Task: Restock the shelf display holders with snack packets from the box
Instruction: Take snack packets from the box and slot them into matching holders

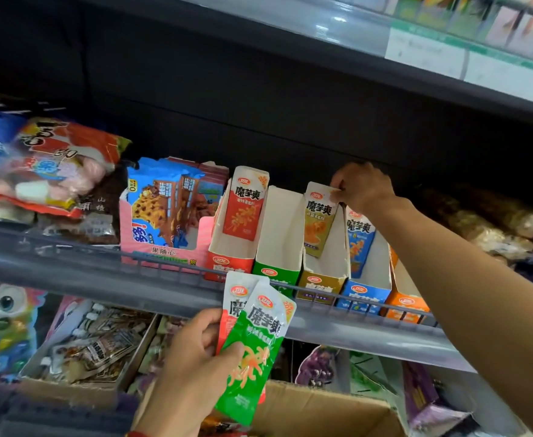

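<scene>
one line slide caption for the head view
Right hand slots a yellow packet into its holder while left hand holds green and red packets.

Bright shelf fronts, dark shelf back, soft wide-angle picture

Light falls from above and in front: the clear plastic price strip on the upper shelf edge [467, 55] glares white, and pale sheen streaks the grey curved front rail of the middle shelf [101, 272]. The black back panel behind the goods [258, 115] lies in deep shadow with no detail. The glossy green snack packet [252, 351] and the row of white-walled cardboard display holders [282, 228] are evenly lit and fairly sharp, their print readable. Edges blur and smear, notably the top right corner and the pink and blue bags at far left [12, 171]. Shelf lines bow and slant from lens distortion.
</scene>
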Motion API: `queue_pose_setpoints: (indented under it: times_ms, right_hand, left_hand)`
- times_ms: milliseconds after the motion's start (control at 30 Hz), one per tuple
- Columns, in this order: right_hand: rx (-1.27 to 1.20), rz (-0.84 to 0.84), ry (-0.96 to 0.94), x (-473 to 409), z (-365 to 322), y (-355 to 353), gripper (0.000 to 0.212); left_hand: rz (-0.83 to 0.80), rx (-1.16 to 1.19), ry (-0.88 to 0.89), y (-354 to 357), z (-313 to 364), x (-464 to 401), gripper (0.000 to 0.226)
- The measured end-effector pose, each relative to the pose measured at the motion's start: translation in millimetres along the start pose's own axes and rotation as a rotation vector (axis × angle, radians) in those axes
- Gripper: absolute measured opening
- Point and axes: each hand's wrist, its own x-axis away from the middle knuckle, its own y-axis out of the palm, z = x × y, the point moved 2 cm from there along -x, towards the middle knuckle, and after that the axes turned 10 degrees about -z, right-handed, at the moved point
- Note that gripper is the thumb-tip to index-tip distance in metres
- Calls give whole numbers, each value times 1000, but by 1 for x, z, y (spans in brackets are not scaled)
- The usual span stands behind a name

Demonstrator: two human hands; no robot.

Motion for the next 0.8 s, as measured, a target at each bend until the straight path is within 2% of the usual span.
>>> queue_pose_setpoints:
  times_ms: [200, 300, 367, 467, 533, 600, 633, 700, 800]
  right_hand:
    - [-8, 18, -12, -11, 4, 8, 17]
    - [2, 96, -30, -2, -1, 8, 24]
    - [-48, 190, -120, 24, -14, 5, 25]
    - [-87, 240, -440, 96, -43, 7, 21]
    - [-142, 95, -507, 148, -59, 14, 33]
    - [-226, -157, -434, 176, -63, 26, 50]
    - [-300, -279, -412, 181, -63, 33, 49]
    - [-576, -415, -381, 179, -60, 39, 26]
    - [-829, -408, -303, 168, -48, 25, 4]
  left_hand:
    - [8, -25, 16, 0, -3, -2, 39]
    - [14, 11, 12, -1, -3, -1, 39]
    - [19, 46, 12, -2, -4, -2, 40]
    - [24, 77, 25, -2, -3, 0, 40]
    - [33, 81, 45, -3, -3, 3, 39]
    - [39, 83, 65, -3, -3, 7, 39]
    - [43, 79, 72, -4, -3, 9, 39]
    - [60, 60, 96, -5, -3, 14, 37]
    - [90, 49, 122, -7, -1, 19, 33]
